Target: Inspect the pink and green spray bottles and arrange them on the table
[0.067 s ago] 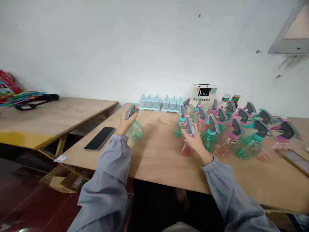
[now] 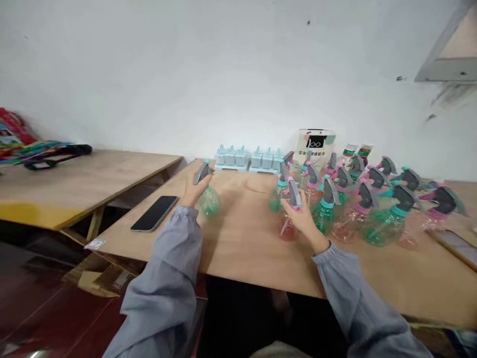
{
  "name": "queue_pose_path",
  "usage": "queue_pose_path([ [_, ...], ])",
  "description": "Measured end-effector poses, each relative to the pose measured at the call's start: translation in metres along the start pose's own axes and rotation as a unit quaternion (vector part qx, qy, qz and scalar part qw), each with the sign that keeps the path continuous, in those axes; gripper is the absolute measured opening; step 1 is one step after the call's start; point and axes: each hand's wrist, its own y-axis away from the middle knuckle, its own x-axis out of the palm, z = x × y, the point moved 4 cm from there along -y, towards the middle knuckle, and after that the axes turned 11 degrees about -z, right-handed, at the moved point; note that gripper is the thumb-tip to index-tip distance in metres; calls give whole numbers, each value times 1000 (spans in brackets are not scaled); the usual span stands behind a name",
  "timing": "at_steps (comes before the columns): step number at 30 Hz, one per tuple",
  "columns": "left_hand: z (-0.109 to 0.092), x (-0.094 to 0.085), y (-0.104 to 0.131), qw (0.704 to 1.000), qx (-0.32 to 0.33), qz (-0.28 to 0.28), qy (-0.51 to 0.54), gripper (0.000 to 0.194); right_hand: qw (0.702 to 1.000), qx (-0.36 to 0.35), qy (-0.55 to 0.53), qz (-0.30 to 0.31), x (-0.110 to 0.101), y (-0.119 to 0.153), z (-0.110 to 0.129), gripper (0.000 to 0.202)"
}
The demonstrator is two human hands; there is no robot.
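Observation:
My left hand (image 2: 194, 189) is closed round the grey and teal spray head of a green spray bottle (image 2: 209, 202), which stands upright near the table's left part. Farther right, my right hand (image 2: 302, 217) grips the neck of a pink spray bottle (image 2: 286, 229) with a grey and pink head. That bottle is at the left front of a cluster of several pink and green spray bottles, among them a green spray bottle (image 2: 323, 219) just beside my right hand. My right fingers partly cover the pink bottle's neck.
A black phone (image 2: 155, 214) lies left of my left forearm. Light blue ice-pop molds (image 2: 231, 158) stand by the wall, with a printed card (image 2: 313, 149) to their right. Another phone-like device (image 2: 456, 246) lies at the right. A second table (image 2: 93, 174) stands left across a gap.

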Motion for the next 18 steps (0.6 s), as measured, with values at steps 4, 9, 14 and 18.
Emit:
queue_pose_path([
  [4,16,3,-3,999,-33,-16,-26,25,1000,3,-2,3,-1,0,-1,37],
  [9,30,0,-2,994,-101,-3,-33,41,1000,23,-1,10,-1,2,3,38],
  [14,41,-26,34,986,-135,60,-75,69,999,42,-9,10,0,3,5,40],
  [18,60,-37,54,968,-164,31,-185,79,998,55,-12,12,1,3,2,43],
])
